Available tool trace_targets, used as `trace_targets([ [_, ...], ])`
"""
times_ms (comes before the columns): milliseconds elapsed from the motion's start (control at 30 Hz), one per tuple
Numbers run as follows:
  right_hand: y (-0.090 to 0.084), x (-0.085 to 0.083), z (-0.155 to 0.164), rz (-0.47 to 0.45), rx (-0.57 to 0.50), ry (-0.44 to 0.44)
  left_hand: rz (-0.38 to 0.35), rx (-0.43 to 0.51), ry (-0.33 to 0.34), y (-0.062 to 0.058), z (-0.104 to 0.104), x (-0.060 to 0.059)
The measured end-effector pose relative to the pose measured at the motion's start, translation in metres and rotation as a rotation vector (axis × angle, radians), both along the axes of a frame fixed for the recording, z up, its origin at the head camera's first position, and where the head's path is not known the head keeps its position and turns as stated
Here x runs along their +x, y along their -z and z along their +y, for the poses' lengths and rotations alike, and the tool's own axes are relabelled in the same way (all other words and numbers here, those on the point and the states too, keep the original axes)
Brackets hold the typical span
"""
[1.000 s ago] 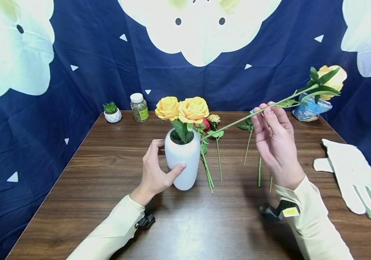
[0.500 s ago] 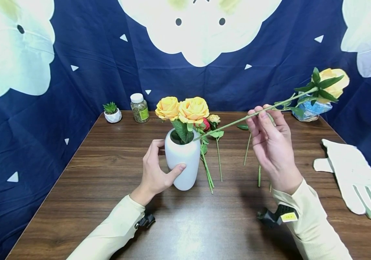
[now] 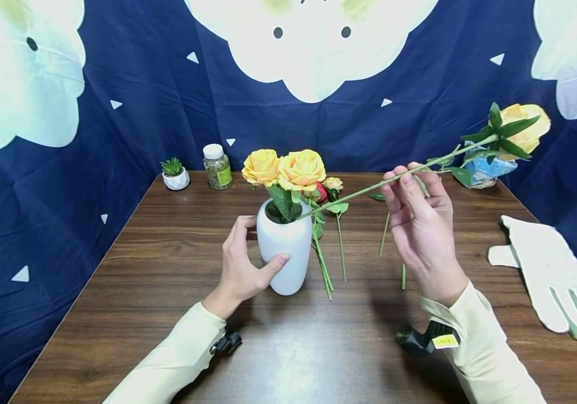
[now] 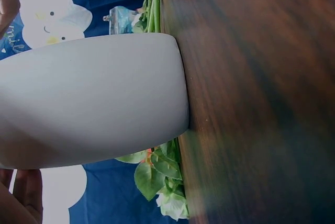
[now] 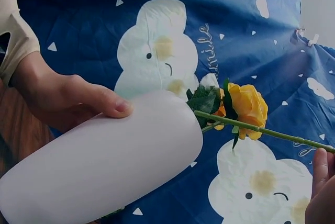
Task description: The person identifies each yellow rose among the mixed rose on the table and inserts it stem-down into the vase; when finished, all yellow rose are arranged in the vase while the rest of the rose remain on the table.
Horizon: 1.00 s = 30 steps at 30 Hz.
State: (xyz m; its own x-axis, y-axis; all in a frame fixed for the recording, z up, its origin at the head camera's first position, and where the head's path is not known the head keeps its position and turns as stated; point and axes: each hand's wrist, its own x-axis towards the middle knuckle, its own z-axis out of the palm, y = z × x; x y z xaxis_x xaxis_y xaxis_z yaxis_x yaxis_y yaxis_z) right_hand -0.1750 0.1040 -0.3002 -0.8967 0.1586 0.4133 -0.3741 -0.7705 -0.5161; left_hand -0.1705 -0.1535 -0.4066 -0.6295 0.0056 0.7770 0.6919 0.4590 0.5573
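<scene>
My left hand (image 3: 240, 269) grips the white vase (image 3: 288, 252) from its left side, thumb across the front. The vase stands upright on the table, with two yellow roses (image 3: 301, 170) in its mouth. My right hand (image 3: 425, 230) pinches the green stem (image 3: 359, 193) of another yellow rose (image 3: 523, 132) between thumb and fingers. That rose slants, bloom up to the right, its lower stem end at the right side of the vase mouth. In the right wrist view the stem (image 5: 261, 131) meets the vase's rim; its tip is hidden.
Loose flowers with green stems (image 3: 325, 269) lie right of the vase, among them a red bloom (image 3: 317, 192). A white glove (image 3: 546, 275) lies at the right. Along the back stand a potted succulent (image 3: 171, 174), a white-capped jar (image 3: 216, 168) and a blue bag (image 3: 485, 168).
My right hand has moved slightly left, bringing the stem's lower end from beyond the vase's right side to its mouth. The left hand and vase have stayed still.
</scene>
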Motion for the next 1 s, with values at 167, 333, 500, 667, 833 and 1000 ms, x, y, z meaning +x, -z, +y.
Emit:
trace_targets([
  [167, 0.0, 0.001, -0.002, 0.003, 0.008, 0.021, 0.005, 0.0, 0.001, 0.0, 0.0, 0.0],
  [333, 0.001, 0.002, -0.004, 0.045, 0.0, 0.009, 0.004, 0.002, 0.004, 0.0, 0.0, 0.0],
  [500, 0.001, 0.004, -0.006, 0.093, -0.009, -0.012, 0.005, -0.003, -0.001, 0.0, 0.0, -0.001],
  [667, 0.001, 0.005, -0.009, 0.125, -0.028, -0.039, 0.001, 0.005, -0.002, 0.0, 0.0, -0.001],
  [833, 0.002, 0.006, -0.012, 0.148, -0.021, -0.027, -0.002, 0.007, -0.001, -0.001, 0.0, -0.001],
  [1000, 0.001, 0.008, -0.015, 0.169, 0.008, 0.035, -0.002, -0.001, -0.001, 0.0, -0.001, -0.001],
])
